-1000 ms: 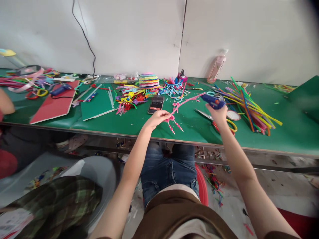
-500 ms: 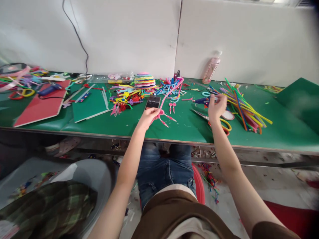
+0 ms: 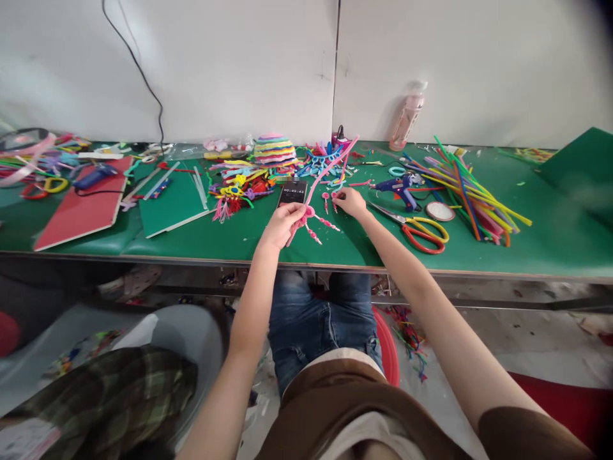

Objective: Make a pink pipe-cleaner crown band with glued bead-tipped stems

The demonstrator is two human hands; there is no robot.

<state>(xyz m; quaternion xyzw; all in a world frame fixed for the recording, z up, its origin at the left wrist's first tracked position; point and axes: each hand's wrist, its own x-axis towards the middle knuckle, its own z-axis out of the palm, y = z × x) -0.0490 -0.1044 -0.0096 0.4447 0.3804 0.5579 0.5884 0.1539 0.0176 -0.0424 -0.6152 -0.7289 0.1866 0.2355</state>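
My left hand pinches a pink pipe-cleaner piece, with a long pink stem rising up and right and two beaded strands hanging over the table. My right hand has its fingertips closed on a small pink twisted piece at the table surface, partly hidden by the fingers. A matching small pink piece lies just left of those fingertips. Behind my left hand, a phone shows a running-timer style display.
Right of my right hand lie a blue glue gun, scissors, a roll of tape and loose pipe cleaners. A striped pipe-cleaner bundle, a green board and a red board are to the left. A bottle leans at the wall.
My right hand has moved left from above the glue gun and scissors to the small pink pieces, and its fingers have closed on one. My left hand keeps its hold.
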